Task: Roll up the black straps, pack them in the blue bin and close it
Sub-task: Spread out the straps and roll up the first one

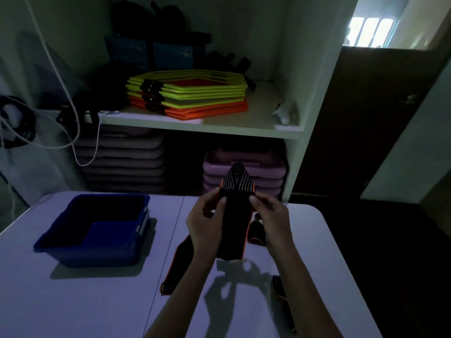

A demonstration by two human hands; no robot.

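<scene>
A black strap with orange edges (234,225) hangs upright above the table, its striped rounded end pointing up. My left hand (205,223) pinches its left edge and my right hand (271,215) pinches its right edge, just below the striped end. A second black strap (178,267) lies flat on the table under my left forearm. More strap pieces lie at the right (256,232) and near the table's right edge (279,286). The blue bin (73,242) stands open on the table at the left, its inside dark.
The white folding table (85,301) ends close on the right. Behind it stands a white shelf unit (219,128) with stacked yellow and orange hexagon rings (190,98). Grey and purple step platforms (244,169) sit below. White cables (73,106) hang at the left.
</scene>
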